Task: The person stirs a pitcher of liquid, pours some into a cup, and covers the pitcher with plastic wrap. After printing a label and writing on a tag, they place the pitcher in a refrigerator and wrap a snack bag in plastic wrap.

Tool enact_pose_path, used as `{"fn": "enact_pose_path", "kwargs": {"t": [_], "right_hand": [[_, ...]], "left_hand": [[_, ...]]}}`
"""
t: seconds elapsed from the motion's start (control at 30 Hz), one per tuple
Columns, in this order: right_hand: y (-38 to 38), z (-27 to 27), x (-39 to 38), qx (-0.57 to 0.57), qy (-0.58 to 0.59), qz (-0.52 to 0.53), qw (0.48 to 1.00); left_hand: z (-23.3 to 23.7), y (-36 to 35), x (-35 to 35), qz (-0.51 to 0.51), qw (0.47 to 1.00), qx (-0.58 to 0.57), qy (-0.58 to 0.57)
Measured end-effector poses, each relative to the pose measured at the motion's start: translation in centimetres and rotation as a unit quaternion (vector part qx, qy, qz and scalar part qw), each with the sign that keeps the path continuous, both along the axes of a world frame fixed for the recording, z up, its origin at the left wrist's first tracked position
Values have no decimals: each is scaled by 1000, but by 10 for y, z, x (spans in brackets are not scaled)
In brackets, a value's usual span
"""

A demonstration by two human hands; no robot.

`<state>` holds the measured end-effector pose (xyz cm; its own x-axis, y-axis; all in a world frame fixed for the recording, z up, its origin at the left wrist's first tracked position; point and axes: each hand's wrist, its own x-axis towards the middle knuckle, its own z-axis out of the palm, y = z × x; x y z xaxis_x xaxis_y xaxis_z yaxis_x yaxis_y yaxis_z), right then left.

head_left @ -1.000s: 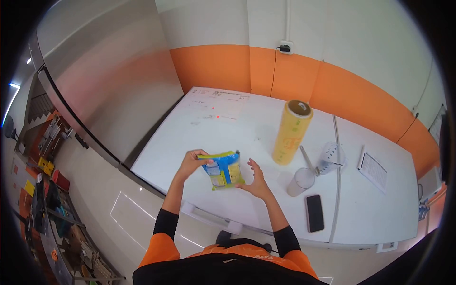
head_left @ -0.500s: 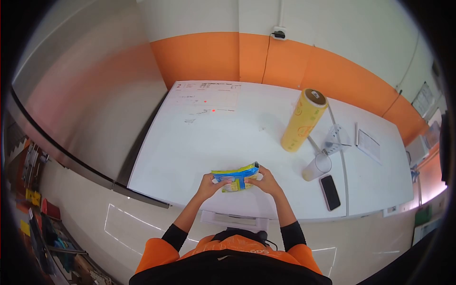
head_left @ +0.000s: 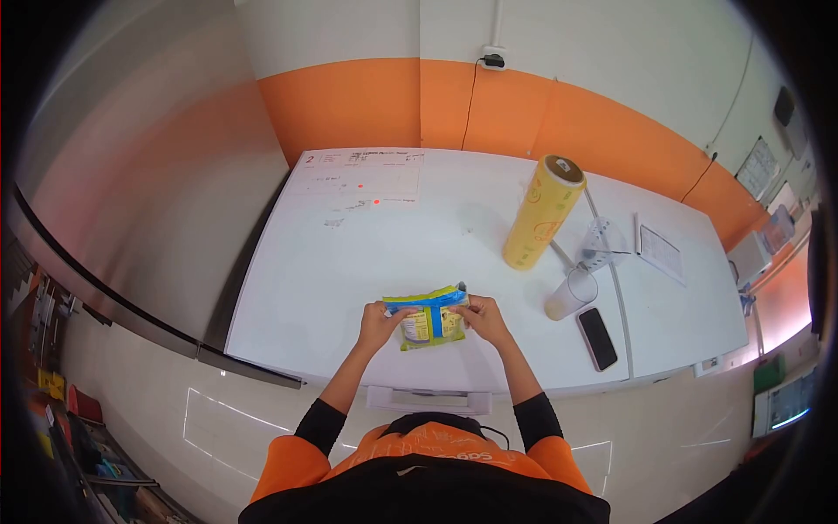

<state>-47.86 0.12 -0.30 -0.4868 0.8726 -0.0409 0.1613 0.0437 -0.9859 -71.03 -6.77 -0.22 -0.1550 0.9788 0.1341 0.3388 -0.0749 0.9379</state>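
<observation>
A green, blue and yellow plastic packet (head_left: 434, 323) is held up over the front part of the white table (head_left: 297, 279). My left hand (head_left: 379, 324) pinches its left upper edge, the thumb lying across the front. At the right upper corner my right hand (head_left: 483, 318) grips it the same way, with the thumb on the printed side. The packet's top edge looks folded, and its printed lower part hangs down between my hands. Fingers behind the packet are hidden.
Right of the packet stands a tall yellow roll (head_left: 545, 212). Nearby are a frosted cup (head_left: 572, 294), a clear container (head_left: 601, 244), a black phone (head_left: 598, 339) and a notepad (head_left: 662, 253). A metal cabinet (head_left: 148, 175) borders the table's left side.
The packet has straightened out, showing more of its printed lower part. Both thumbs have moved outward and up toward its top corners. The view has shifted slightly.
</observation>
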Motion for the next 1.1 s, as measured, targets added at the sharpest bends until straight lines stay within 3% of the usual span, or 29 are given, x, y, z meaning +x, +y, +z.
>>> {"fn": "enact_pose_path", "kwargs": {"t": [0.17, 0.3, 0.4, 0.5, 0.6, 0.7, 0.8, 0.87, 0.9, 1.0, 1.1], "right_hand": [[-4, -1, -3, 10, 77, -3, 997], [-15, 24, -6, 9, 57, -2, 998], [-11, 39, -8, 35, 48, -22, 998], [-13, 48, -9, 54, 10, -46, 997], [-11, 26, -11, 84, -1, -54, 995], [-7, 16, -15, 123, 20, -62, 990], [-12, 24, -14, 133, -49, -74, 987], [-17, 40, -16, 209, -111, -84, 968], [-21, 43, -18, 201, -89, -90, 971], [-22, 45, -21, 188, -48, -97, 976], [-21, 27, -19, 191, -47, -89, 977]], "left_hand": [[-10, 6, -7, -7, 999, 46, 23], [-1, 2, -11, -35, 998, 43, 20], [17, 2, -12, -38, 983, 140, 117], [10, 5, -16, -44, 996, 79, 25], [-5, 10, -22, -36, 998, 6, 42], [26, -5, -11, -28, 998, 43, 20], [-2, 1, -25, -44, 996, -53, 54], [32, -7, -19, -37, 995, -62, 67], [44, -12, -16, -31, 994, -68, 73], [28, -12, -18, -14, 995, 56, 82], [23, -13, -15, -15, 998, 59, 13]]}}
